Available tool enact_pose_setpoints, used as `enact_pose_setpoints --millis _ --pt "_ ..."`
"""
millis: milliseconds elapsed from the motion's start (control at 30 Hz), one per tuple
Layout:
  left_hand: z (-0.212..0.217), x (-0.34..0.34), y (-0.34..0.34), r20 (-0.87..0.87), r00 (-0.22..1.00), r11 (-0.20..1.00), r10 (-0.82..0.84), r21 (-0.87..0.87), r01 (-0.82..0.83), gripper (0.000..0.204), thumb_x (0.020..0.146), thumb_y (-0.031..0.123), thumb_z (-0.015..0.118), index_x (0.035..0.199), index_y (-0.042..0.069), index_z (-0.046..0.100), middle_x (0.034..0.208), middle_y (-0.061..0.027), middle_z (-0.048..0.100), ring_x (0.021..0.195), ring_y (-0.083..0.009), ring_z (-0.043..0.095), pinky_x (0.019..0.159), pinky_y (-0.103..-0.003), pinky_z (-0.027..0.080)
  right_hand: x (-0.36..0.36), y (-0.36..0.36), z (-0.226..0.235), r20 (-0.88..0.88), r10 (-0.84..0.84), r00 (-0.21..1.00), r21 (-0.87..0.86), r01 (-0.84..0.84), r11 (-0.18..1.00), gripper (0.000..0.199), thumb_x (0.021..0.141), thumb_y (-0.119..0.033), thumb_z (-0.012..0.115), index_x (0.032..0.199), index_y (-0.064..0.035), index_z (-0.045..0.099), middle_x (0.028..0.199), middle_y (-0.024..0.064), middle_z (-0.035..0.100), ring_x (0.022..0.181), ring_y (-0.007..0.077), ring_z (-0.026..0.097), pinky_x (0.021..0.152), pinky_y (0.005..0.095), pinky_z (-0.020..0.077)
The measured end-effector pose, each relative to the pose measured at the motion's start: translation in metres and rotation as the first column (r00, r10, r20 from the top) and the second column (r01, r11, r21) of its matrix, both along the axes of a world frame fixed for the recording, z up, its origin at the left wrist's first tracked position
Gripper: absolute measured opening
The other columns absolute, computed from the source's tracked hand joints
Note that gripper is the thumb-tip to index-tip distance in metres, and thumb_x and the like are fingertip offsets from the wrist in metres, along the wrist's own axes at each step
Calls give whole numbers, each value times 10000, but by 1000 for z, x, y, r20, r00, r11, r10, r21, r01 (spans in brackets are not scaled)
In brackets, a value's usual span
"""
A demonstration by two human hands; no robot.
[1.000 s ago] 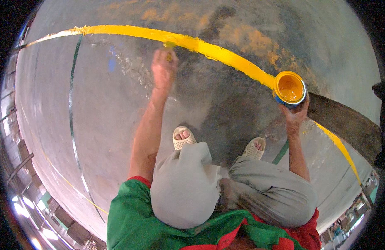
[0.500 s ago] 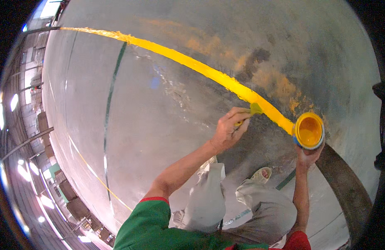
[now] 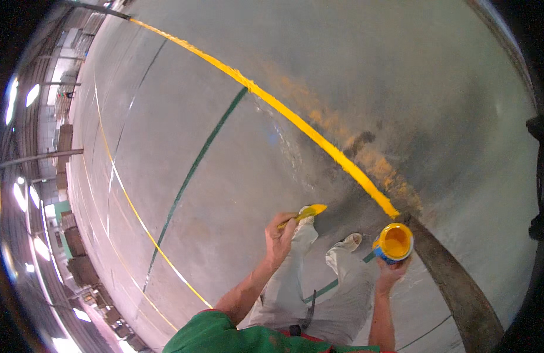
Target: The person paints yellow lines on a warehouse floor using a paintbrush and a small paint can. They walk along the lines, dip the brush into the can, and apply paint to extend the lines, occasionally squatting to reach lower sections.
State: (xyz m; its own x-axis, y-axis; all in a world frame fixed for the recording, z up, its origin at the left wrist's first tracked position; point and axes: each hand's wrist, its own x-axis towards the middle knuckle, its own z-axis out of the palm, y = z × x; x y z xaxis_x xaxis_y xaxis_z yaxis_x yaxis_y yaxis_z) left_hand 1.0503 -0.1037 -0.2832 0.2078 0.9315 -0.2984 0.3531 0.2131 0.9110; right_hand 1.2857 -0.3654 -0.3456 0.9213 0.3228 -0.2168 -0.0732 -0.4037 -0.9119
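My left hand is closed around the handle of a paintbrush. Yellow paint coats the bristles, which hang in the air above my shoe, apart from the stripe. In my right hand is a round paint can with a blue side and a yellow-smeared rim, tilted so its yellow inside shows. A wide yellow stripe runs across the floor from the far left to a spot just beyond the can. A dark brown strip carries on from that end towards the lower right.
Orange-yellow stains mark the grey floor beyond the stripe. A dark green line meets the stripe from the near side. My shoes stand near the can. Stacked goods line the far left side.
The brush has come away from the stripe's edge, back towards my body. The can has also drawn nearer, off the stripe's end. The whole view has shifted.
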Motion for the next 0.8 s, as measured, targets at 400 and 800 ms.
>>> enact_pose_setpoints --millis 400,800 --pt "292 -100 16 -133 972 804 196 589 -82 242 906 1 676 1148 -7 672 1011 -186 709 851 -306 698 752 -381 560 -54 97 263 -26 353 935 349 -323 880 1097 639 -202 963 1538 -44 353 1483 104 471 1380 272 477 1166 418 371" --pt "617 -293 178 -434 821 -35 371 877 480 342 797 -51 667 1131 10 626 1061 -184 690 854 -315 684 725 -435 574 -136 285 354 133 411 902 317 -432 844 972 678 10 837 1519 -34 353 1452 132 509 1344 295 530 1151 433 409"
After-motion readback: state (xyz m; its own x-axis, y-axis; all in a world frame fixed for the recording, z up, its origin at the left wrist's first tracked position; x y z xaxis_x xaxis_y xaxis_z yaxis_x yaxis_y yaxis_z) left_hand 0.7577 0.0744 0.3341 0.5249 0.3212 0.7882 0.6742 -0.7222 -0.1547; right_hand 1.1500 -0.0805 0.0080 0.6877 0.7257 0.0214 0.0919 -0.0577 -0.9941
